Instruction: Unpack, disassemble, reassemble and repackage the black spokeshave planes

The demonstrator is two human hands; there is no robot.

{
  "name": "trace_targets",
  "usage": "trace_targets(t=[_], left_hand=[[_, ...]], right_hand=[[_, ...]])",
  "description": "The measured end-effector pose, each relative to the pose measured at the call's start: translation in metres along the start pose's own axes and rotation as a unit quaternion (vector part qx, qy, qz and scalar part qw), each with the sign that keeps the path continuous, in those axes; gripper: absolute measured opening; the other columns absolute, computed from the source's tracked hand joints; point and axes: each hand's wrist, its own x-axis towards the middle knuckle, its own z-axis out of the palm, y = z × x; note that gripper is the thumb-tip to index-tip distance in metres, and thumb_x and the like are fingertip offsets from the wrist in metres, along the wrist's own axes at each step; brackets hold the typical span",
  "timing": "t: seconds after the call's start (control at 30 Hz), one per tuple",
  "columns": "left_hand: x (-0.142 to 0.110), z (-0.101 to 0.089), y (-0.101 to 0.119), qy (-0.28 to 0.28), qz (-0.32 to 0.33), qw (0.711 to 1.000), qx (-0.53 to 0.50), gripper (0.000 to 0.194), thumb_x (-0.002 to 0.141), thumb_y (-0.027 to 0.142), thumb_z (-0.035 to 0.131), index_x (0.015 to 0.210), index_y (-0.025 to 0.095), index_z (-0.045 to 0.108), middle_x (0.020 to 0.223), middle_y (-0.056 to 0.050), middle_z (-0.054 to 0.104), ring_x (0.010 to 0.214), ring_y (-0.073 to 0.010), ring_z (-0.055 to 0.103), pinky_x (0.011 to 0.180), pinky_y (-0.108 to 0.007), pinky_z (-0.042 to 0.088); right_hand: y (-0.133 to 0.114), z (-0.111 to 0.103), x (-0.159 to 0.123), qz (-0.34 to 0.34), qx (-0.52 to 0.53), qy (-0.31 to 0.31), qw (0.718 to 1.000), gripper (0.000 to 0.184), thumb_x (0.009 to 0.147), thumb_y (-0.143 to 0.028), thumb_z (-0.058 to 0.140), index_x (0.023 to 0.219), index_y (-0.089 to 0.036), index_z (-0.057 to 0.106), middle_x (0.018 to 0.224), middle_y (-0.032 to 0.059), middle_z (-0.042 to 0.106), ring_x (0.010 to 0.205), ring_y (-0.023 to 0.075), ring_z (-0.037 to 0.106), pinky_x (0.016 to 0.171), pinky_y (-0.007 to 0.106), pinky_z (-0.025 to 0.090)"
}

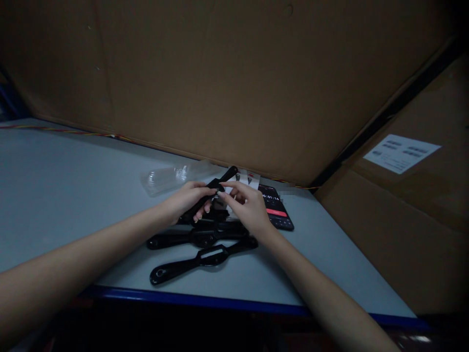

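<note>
My left hand (186,200) grips a black watch strap (207,197) near its middle, and the strap slants up to the right. The fingertips of my right hand (245,203) touch the same strap from the right, and what they pinch is partly hidden. Two more black straps lie flat below my hands: one (198,238) close under them, another (201,259) nearer the table's front edge. A further dark strap part (216,214) shows beneath my left hand. Several small white cards (244,178) sit behind my right hand.
A clear plastic package (172,178) lies behind my left hand. A black phone (275,208) showing a timer lies to the right. The grey table (66,186) has a blue front edge (190,299). Cardboard (220,83) walls it at back and right, with a wire along the join.
</note>
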Motion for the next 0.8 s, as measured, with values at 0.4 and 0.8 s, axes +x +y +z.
trace_targets(t=[0.4, 0.8], left_hand=[[0.007, -0.02, 0.009, 0.122, -0.005, 0.992, -0.01, 0.008, 0.086, 0.022, 0.049, 0.081, 0.016, 0.05, 0.047, 0.006, 0.05, 0.028, -0.0057, 0.039, 0.028, -0.018, 0.029], [0.012, -0.023, 0.006, 0.128, 0.011, 0.991, 0.032, 0.008, 0.085, 0.023, 0.051, 0.081, 0.016, 0.049, 0.047, 0.005, 0.052, 0.028, -0.0077, 0.042, 0.029, -0.02, 0.032]], right_hand=[[0.024, 0.006, 0.005, -0.06, -0.106, -0.105, 0.987, 0.012, 0.081, -0.029, 0.062, 0.089, -0.023, 0.068, 0.087, 0.0038, 0.058, 0.09, 0.0199, 0.053, 0.081, 0.034, 0.041], [0.009, 0.017, 0.009, -0.189, -0.268, -0.157, 0.931, 0.018, 0.088, -0.028, 0.053, 0.087, -0.02, 0.069, 0.086, 0.0065, 0.061, 0.089, 0.0217, 0.05, 0.077, 0.035, 0.034]])
